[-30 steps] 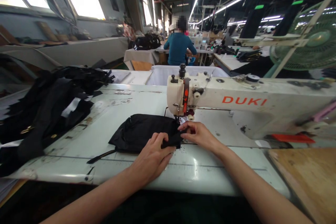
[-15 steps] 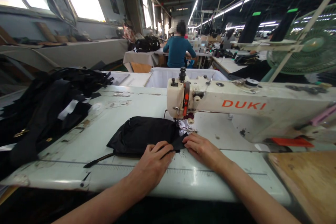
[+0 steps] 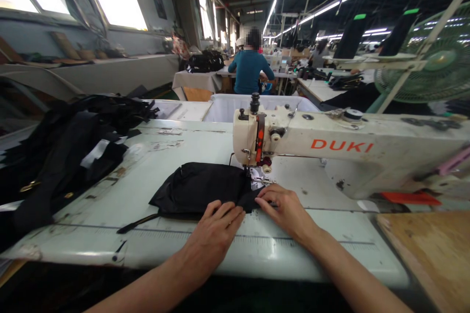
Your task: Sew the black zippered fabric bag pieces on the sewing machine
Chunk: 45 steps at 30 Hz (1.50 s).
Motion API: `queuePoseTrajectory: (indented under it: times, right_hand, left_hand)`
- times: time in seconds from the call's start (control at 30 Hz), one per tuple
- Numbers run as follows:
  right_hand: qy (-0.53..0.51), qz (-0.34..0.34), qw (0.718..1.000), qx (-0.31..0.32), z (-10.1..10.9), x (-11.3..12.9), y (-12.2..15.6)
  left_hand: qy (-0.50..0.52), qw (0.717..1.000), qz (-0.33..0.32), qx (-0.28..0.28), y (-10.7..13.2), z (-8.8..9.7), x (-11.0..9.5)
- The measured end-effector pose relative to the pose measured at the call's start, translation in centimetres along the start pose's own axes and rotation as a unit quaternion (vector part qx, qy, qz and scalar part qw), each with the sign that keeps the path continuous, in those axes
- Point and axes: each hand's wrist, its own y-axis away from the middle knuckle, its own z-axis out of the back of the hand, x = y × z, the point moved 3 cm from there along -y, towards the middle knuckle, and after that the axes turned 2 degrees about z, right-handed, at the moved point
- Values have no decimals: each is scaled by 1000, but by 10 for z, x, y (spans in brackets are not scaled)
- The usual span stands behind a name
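Observation:
A black fabric piece [image 3: 209,186], folded or layered and pouch-like, lies flat on the sewing machine table [image 3: 154,149]. Its right end reaches under the presser foot of the white sewing machine [image 3: 290,132], marked DUKI. At the near right edge my left hand [image 3: 216,230] is closed on the fabric, fingers together and thumb hidden. My right hand [image 3: 288,208] pinches the fabric's right corner between thumb and fingers, just in front of the needle area. A thin black strip with a zipper-like edge [image 3: 137,222] trails from the fabric's left end.
A heap of black fabric parts [image 3: 73,142] covers the table's left side. Behind the machine stands a white plastic bin [image 3: 220,105]. At right are a wooden board [image 3: 429,249], thread cones [image 3: 350,36] and a green fan [image 3: 440,63]. Farther off, a person in teal [image 3: 250,71] sits facing away.
My left hand has flattened a little on the fabric edge. My right fingers have bent more, with the hand slightly raised. The fabric's right corner lies a little differently; its main part has hardly moved.

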Motion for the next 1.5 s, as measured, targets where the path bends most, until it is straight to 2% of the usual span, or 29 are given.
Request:
queuePoseTrajectory:
  times: [0.13,0.27,0.37,0.47,0.63,0.87,0.93,1.13,1.3,1.5]
  right_hand:
    - [-10,-60,998,-14,0,-7,-4]
    - [-28,-162,986,-30,5,-18,-6]
    - [-62,-216,974,1,2,-23,-6]
    - [-78,-241,966,45,-2,-23,-7]
    - [-36,-265,962,61,1,-13,-11]
    - [67,-255,964,28,1,-1,-15]
    - [78,-252,964,30,-1,0,-16]
    - [82,-251,963,42,0,2,-19]
    - [69,-248,965,50,-1,8,-24]
    - [42,-236,968,70,-17,14,-31]
  left_hand:
    - [15,1000,-19,5,-1,0,0]
    - [36,999,-18,19,-3,4,1]
    - [48,998,-24,36,-4,7,1]
    - [44,997,-21,59,-5,7,3]
    - [38,994,-16,104,-5,4,5]
    - [9,985,-17,169,-11,19,0]
    - [2,986,-22,166,-11,19,-2]
    - [0,994,11,111,-14,6,-2]
    - [7,995,22,101,-19,5,0]
    - [25,993,24,112,-21,9,3]
